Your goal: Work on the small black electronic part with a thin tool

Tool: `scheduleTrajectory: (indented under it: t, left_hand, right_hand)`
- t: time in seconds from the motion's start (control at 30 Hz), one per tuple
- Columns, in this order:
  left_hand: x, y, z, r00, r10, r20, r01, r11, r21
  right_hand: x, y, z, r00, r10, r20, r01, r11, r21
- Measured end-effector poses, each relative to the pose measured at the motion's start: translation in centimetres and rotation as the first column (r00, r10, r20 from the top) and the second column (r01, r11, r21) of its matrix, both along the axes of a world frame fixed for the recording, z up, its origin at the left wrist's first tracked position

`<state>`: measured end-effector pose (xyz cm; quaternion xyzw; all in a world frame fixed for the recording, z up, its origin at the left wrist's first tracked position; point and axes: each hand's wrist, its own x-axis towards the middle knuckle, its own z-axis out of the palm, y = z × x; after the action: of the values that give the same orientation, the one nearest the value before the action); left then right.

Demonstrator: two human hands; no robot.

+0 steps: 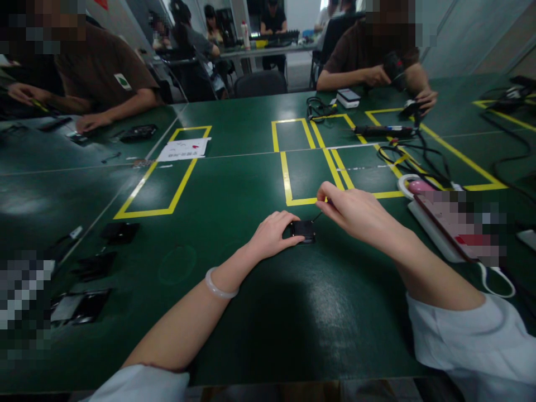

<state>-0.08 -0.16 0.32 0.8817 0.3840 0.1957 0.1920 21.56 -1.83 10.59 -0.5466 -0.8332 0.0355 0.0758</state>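
A small black rectangular part (304, 230) lies on the green table (247, 184), with tiny bright spots at its corners. My left hand (274, 234) grips it from the left, the thumb along its near edge and the fingers behind it. Above and to the right, my right hand (349, 209) pinches a thin dark tool (317, 216), like a small screwdriver or tweezers. The tool slants down to the part's far right corner. Whether its tip touches is too small to tell. The end inside my fingers is hidden.
Black parts (119, 231) and a black piece with a pale patch (79, 307) lie at left. At right are a phone (456, 223), a tape roll (406, 184), cables (435, 151) and a black electric screwdriver (385, 131). Yellow tape (144, 214) marks the table. Two co-workers sit across.
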Motion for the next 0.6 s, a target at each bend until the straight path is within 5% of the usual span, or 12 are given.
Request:
scheduleTrajectory:
  t: [0.6]
  left_hand:
    - [-0.06,0.1,-0.11,1.0,-0.008,-0.01,0.008,1.0,0.014]
  right_hand:
    - [0.18,0.0,0.01,0.999,0.016,-0.027,-0.015,1.0,0.016]
